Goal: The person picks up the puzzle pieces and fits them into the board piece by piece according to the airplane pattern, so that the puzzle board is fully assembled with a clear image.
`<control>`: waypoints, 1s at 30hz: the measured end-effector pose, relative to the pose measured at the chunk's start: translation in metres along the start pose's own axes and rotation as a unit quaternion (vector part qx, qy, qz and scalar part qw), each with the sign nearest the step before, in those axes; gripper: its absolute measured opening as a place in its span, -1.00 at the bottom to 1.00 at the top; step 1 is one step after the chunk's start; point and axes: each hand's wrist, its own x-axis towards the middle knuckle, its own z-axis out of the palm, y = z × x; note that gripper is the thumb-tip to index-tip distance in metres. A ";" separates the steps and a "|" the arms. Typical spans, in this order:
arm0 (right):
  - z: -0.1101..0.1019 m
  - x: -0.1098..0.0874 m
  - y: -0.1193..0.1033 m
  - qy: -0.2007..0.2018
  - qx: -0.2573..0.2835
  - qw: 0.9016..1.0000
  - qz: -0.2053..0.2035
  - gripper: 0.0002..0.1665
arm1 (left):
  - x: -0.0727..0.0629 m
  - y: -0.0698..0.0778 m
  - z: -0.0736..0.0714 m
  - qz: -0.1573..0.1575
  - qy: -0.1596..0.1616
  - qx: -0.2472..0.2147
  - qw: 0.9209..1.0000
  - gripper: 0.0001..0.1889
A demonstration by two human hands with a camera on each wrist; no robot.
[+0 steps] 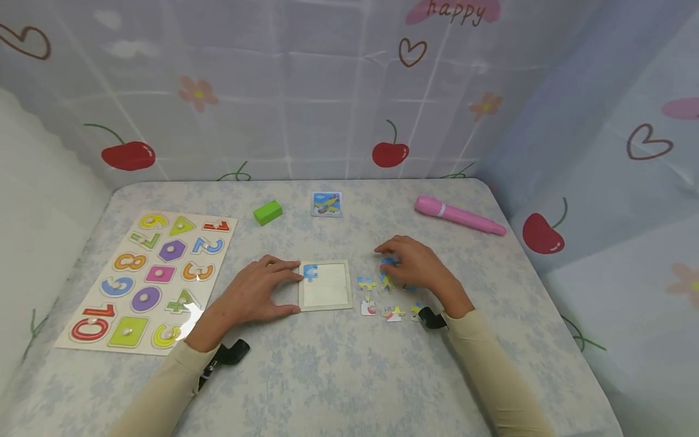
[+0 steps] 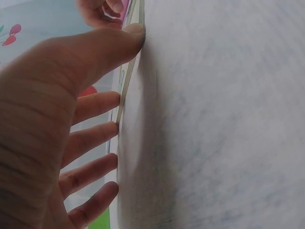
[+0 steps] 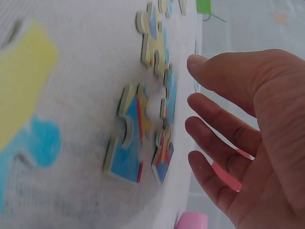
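My left hand point(image 1: 253, 292) rests at the left edge of a small square puzzle tray point(image 1: 350, 288), its extended fingers and thumb touching the frame. In the left wrist view, the thumb point(image 2: 112, 45) lies on that edge. One blue jigsaw piece point(image 1: 310, 272) sits in the tray's upper left corner. Right of the tray, my right hand point(image 1: 419, 262) hovers over several loose jigsaw pieces point(image 1: 368, 307), hiding some from the head camera. The right wrist view shows its fingers loosely bent and holding nothing, apart from a blue piece point(image 3: 123, 160) on the table.
A number-and-shape board point(image 1: 178, 290) lies on the left. Behind the tray are a green block point(image 1: 267, 212) and a small airplane picture card point(image 1: 326, 204). A pink pen-shaped object point(image 1: 461, 216) lies at the back right. Patterned curtains point(image 1: 306, 91) stand behind the table.
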 end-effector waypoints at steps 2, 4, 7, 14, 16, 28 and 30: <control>-0.001 -0.003 0.004 -0.002 0.006 1.000 0.003 -0.54 | 0.001 0.000 0.000 0.001 -0.002 -0.003 1.000 -0.34; -0.002 -0.005 0.007 -0.007 0.011 1.000 0.002 -0.53 | 0.001 0.001 0.000 0.001 -0.004 -0.004 1.000 -0.34; -0.003 -0.009 0.010 -0.014 0.016 1.000 -0.001 -0.53 | 0.002 0.001 -0.001 0.001 -0.004 -0.002 1.000 -0.34; -0.001 -0.009 0.016 -0.014 0.011 1.000 -0.014 -0.55 | 0.001 0.002 -0.002 -0.001 -0.001 0.001 1.000 -0.33; -0.001 -0.008 0.017 -0.016 0.015 1.000 -0.012 -0.56 | 0.001 0.002 -0.001 -0.001 -0.001 -0.001 1.000 -0.34; 0.001 -0.006 0.021 -0.008 0.005 1.000 -0.029 -0.61 | 0.001 0.002 -0.001 0.001 0.000 0.001 1.000 -0.33; 0.001 -0.005 0.020 -0.006 -0.002 1.000 -0.027 -0.61 | 0.001 0.002 -0.001 0.000 -0.001 -0.001 1.000 -0.33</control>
